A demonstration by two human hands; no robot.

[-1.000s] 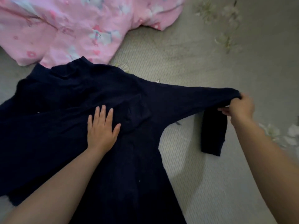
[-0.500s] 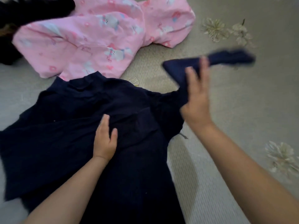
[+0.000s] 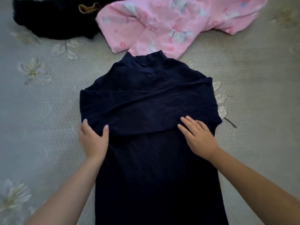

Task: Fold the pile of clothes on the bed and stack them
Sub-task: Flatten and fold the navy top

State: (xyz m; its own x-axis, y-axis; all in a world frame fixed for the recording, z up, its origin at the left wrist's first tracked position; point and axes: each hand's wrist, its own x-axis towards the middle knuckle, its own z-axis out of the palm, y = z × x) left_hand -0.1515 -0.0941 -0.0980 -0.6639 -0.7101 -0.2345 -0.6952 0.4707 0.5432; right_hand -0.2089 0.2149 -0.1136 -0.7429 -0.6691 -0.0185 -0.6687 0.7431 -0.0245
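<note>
The grip of the left hand (image 3: 94, 140) is a loose pinch on the left edge of the dark navy high-necked knit garment (image 3: 151, 143): the thumb lies on top of the cloth and the fingers curl round its side fold. The right hand (image 3: 198, 137) holds nothing; it rests flat, fingers straight and slightly spread, on the right side of the garment just below the folded sleeves. Half a second ago the right hand was in the air, swinging the right sleeve over toward the body, and a second ago it was pulling that sleeve out straight to the right; now the sleeve lies folded across the chest as a band running from one side to the other, and the right hand has come down onto the cloth. The left hand, which was pressing flat on the middle of the chest, has moved out to the left edge. The garment lies lengthwise in the middle of the grey bed cover with pale embroidered flowers (image 3: 37, 111), collar away from the person, hem toward the bottom of the view. Beyond the collar lies a crumpled pink printed garment (image 3: 164, 23), its near edge touching the collar, and to its left a black fuzzy garment (image 3: 53, 18) with a tan loop at its edge.
</note>
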